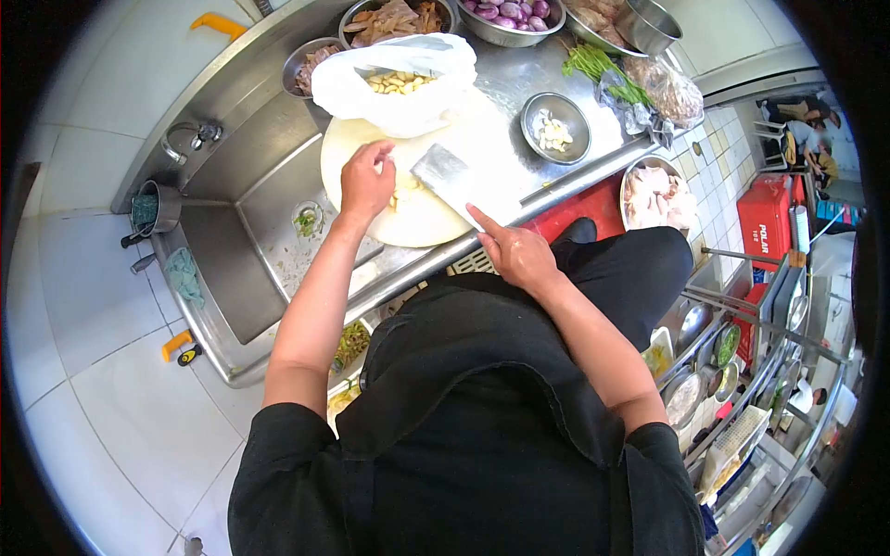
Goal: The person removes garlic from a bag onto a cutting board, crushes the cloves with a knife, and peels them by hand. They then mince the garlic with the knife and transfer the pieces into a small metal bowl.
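Observation:
My right hand (521, 255) grips a cleaver (443, 170) by its handle, index finger stretched along it. The broad blade lies flat over the round cream cutting board (422, 222). Above the board's left side is my left hand (367, 185), fingers loosely bent and apart from the thumb, with nothing visible between them. Pale peeled garlic cloves (406, 190) lie between that hand and the blade, partly hidden. Behind them a white plastic bag (389, 107) gapes open, showing more garlic cloves (400, 83). A steel bowl (530, 139) right of the board contains whitish garlic pieces (553, 132).
A steel sink (232, 250) lies to the left, with a tap (195, 137). Along the back stand bowls of red onions (510, 11) and dried brownish food (394, 23). Green stalks (607, 72) rest at right. Below the counter edge is a basin of raw meat (656, 196).

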A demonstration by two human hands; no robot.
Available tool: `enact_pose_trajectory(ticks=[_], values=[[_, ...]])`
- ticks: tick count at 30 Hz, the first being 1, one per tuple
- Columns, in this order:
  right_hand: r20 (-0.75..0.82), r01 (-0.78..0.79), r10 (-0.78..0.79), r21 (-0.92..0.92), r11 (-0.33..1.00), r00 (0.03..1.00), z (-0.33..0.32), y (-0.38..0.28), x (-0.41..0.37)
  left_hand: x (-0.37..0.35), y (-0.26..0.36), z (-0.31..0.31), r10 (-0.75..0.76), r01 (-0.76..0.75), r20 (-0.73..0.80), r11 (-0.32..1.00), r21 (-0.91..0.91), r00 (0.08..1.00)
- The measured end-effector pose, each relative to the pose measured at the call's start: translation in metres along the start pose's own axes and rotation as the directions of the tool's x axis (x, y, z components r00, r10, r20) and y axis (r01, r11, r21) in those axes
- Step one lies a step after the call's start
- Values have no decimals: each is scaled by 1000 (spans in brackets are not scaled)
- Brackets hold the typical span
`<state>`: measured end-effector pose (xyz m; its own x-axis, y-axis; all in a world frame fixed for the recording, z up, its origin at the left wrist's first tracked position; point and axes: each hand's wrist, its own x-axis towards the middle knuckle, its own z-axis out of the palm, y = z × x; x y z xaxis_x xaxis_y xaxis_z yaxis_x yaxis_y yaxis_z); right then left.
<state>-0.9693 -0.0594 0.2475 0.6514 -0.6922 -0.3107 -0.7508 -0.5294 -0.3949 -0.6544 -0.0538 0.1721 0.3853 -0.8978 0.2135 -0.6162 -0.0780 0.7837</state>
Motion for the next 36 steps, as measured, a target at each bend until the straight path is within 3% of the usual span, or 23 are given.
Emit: enact_pose_trajectory(ticks=[2,8,15,20,23,27,30,32,34,35,36], values=[[2,25,-25,-16,1000,1000,1,-2,3,14,19,3,64,-67,-87,997,-34,994],[52,76,-70,-119,990,996,9,1,17,36,46,75,332,-332,76,943,-14,940],[121,87,-71,-137,987,990,7,6,24,34,45,104,213,-230,177,970,77,961],[126,92,-80,-90,992,989,15,16,36,39,45,104,260,-275,148,957,94,954],[195,77,-38,-200,977,980,11,14,44,47,41,100,278,-289,125,954,78,952],[60,122,-114,-175,977,992,6,14,38,42,41,99,304,-294,85,949,-111,949],[4,82,-82,-80,993,997,7,13,30,23,43,83,362,-353,55,927,-124,931],[-15,22,-23,-15,1000,1000,1,9,21,5,35,58,367,-373,-78,924,-83,927],[-49,-12,14,38,999,999,-2,13,18,-9,17,23,72,-83,-81,988,-134,994],[-63,-28,32,65,998,997,-2,15,17,-15,9,1,-128,129,38,991,-20,991],[-97,-8,11,29,1000,995,1,17,16,-21,9,-15,-176,172,130,984,37,976]])
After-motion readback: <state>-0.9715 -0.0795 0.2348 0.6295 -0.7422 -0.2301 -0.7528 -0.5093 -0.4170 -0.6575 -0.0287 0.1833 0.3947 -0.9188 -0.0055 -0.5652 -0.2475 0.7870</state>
